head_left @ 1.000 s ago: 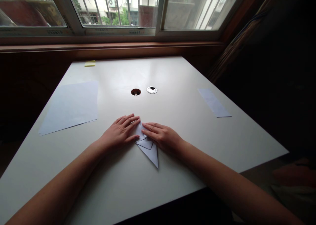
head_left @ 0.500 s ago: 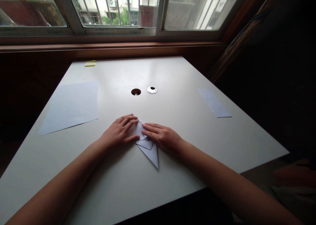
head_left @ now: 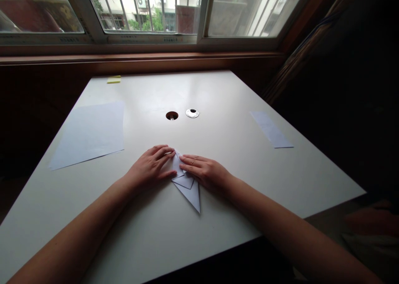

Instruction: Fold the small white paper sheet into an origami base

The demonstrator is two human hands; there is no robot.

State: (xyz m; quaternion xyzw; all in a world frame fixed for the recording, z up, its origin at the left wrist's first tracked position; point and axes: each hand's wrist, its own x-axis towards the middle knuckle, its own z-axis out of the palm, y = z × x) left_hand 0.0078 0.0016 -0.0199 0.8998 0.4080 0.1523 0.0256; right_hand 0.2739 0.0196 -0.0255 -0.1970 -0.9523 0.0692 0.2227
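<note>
**Touching a folded paper (head_left: 190, 192) from both sides**

Laid flat on the white table (head_left: 215, 136), between the two hands, with a long sharp point aimed toward the near edge and with dark-edged flaps overlapping across the middle.

With the left hand (head_left: 152, 163), touching the paper at its far, narrow end and, by the thumb, along its left edge; loosely spread, with thumb and fingers well parted. With the right hand (head_left: 204, 171), covering part of the paper's right side; fingers kept together and nearly straight, angled in toward the left hand. Thumb hidden there, so hard to say whether pinching the paper or merely resting on it.

Farther off on the table, well apart from the hands: at left, a large sheet (head_left: 90, 134), plain and flat; near the far left corner, a yellow pad (head_left: 114, 80); at right, a narrow paper (head_left: 271, 130), lying aslant. Beyond the fingertips, a round hole (head_left: 171, 116) with a silver disc (head_left: 192, 113) just beside it.

Behind the table, a wooden sill (head_left: 140, 59) beneath a window frame (head_left: 143, 39); through the glass, a brown flowerpot (head_left: 186, 20).
</note>
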